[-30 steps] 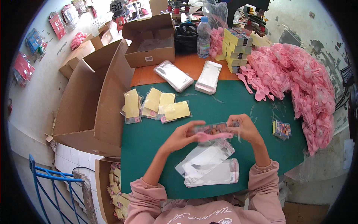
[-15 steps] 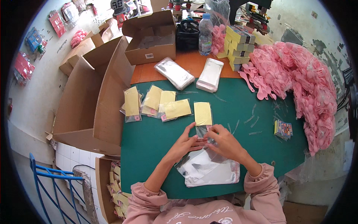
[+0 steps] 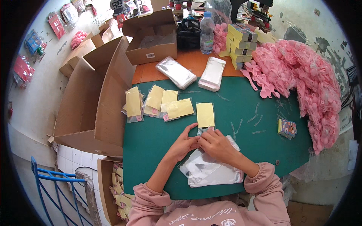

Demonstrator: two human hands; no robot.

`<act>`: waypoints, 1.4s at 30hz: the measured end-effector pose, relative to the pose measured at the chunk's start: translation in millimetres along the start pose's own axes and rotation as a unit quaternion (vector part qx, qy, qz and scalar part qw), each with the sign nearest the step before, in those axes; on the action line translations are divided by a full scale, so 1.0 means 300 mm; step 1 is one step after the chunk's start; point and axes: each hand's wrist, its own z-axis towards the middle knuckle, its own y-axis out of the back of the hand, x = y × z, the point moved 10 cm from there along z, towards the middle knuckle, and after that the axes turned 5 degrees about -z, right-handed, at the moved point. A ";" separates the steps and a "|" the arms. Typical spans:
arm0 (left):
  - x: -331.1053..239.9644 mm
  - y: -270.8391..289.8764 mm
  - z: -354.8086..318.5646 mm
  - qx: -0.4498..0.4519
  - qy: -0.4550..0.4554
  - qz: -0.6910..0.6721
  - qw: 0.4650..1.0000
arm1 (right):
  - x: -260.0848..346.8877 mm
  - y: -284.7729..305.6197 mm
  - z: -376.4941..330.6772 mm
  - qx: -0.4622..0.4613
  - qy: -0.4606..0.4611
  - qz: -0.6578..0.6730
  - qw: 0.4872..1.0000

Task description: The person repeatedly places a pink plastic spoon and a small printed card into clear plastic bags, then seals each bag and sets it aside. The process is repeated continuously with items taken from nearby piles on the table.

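In front of me on the green table lies a clear plastic bag with a yellow card (image 3: 205,115) in it and a bit of pink at its lower end. My left hand (image 3: 184,146) grips the near end of this bag from the left, its index finger stretched along the edge. Against it, my right hand (image 3: 218,146) has its fingers closed on the same end; the fingertips partly hide the bag's opening. Under my hands sits a pile of flat, clear plastic bags (image 3: 215,175). Several packed bags with yellow cards (image 3: 180,109) lie to the left.
Two stacks of clear bags (image 3: 176,72) lie at the back. A heap of pink plastic spoons (image 3: 298,71) covers the right side, near a small stack of cards (image 3: 287,128). Tall card stacks (image 3: 241,45) and a water bottle (image 3: 207,33) stand behind. A cardboard box (image 3: 90,94) stands left.
My right hand has shifted slightly left and its fingers have come together against the left hand at the bag's near end. The bag with the yellow card has stayed in nearly the same place.
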 end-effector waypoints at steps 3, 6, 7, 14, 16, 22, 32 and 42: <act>0.000 0.015 0.004 -0.014 -0.006 0.015 1.000 | 0.022 -0.003 -0.004 -0.020 0.024 -0.020 0.999; -0.002 0.017 0.007 -0.033 -0.025 0.037 0.998 | 0.034 -0.012 -0.013 -0.022 0.043 -0.030 0.998; -0.008 0.022 0.007 -0.047 -0.037 0.053 0.997 | 0.032 -0.016 -0.015 -0.022 0.042 -0.030 0.998; -0.030 0.006 0.002 -0.057 -0.087 0.077 0.992 | -0.066 0.007 -0.033 0.024 -0.020 0.228 0.973; -0.055 0.014 0.006 -0.075 -0.099 0.048 0.991 | -0.109 0.030 -0.056 0.083 -0.045 0.318 0.944; -0.038 -0.029 0.008 0.022 -0.054 0.065 0.996 | -0.544 0.072 -0.185 0.150 -0.244 0.525 0.801; -0.008 -0.104 -0.002 0.059 -0.009 -0.012 0.998 | -0.270 0.074 -0.110 0.020 -0.231 0.126 0.964; -0.022 -0.088 -0.009 0.043 -0.020 0.023 0.999 | -0.252 0.058 -0.102 -0.059 -0.202 0.214 0.954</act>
